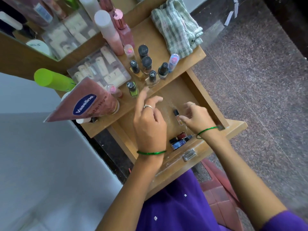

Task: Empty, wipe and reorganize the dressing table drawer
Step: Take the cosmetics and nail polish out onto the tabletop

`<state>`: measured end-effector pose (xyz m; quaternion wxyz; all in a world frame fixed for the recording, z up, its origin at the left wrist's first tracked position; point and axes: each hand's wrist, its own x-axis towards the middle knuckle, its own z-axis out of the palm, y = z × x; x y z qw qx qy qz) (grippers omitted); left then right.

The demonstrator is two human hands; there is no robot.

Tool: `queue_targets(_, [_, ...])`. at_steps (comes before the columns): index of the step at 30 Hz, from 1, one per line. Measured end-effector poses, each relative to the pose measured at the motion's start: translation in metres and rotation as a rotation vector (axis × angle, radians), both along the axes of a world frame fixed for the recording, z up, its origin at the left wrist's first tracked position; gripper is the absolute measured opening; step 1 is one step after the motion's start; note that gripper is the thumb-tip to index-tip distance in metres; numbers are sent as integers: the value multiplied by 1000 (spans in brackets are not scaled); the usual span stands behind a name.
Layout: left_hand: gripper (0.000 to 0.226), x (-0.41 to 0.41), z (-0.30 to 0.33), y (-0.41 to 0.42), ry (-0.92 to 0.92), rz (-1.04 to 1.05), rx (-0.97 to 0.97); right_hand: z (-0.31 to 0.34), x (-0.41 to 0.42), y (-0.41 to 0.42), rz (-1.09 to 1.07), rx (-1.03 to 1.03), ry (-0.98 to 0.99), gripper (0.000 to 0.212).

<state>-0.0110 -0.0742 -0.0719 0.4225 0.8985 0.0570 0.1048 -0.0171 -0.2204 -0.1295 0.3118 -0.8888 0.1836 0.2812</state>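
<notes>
Wooden tabletop (160,45) holds the bottles (146,64) already lifted out. Left hand (150,124) hovers loosely curled, empty, over the drawer (206,99); right hand (198,117) pinches a small bottle (177,115) inside. Emptying continues: lift it out, then the last bottles (180,140) by the front.

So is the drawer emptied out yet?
No. The open drawer holds a small bottle by the right hand and a cluster of bottles near its front.
</notes>
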Motion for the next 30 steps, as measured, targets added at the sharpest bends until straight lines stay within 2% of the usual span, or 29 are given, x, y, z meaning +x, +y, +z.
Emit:
queue_targets(2, [31,-17,-2,1,31,-30,-1,-18,2,13,54,-68,72,45])
queue_targets(4, [30,-34,-8,2,139,-62,-5,-30,2,25,105,-128,116,49])
queue_targets(7, [26,-54,-28,5,480,-204,67,-35,2,31,80,-184,95,46])
queue_targets(9, [26,-61,-45,9,697,-375,127,-34,2,27,-43,-97,47,46])
queue_targets(12, [30,-66,-66,9,846,-564,130,-23,-4,15,-259,172,0,37])
queue_targets(15, [37,-68,-80,4,898,-654,137,-6,-16,5,-515,544,22,30])
queue_targets(17, [38,-68,-85,2,907,-679,156,4,-21,-2,-636,658,13,31])
queue_targets(22, [36,-68,-88,-6,867,-745,242,19,-29,-22,-854,716,-67,31])
queue_targets(30, [35,-69,-90,-22,890,-623,334,25,-35,-23,-872,708,-112,32])
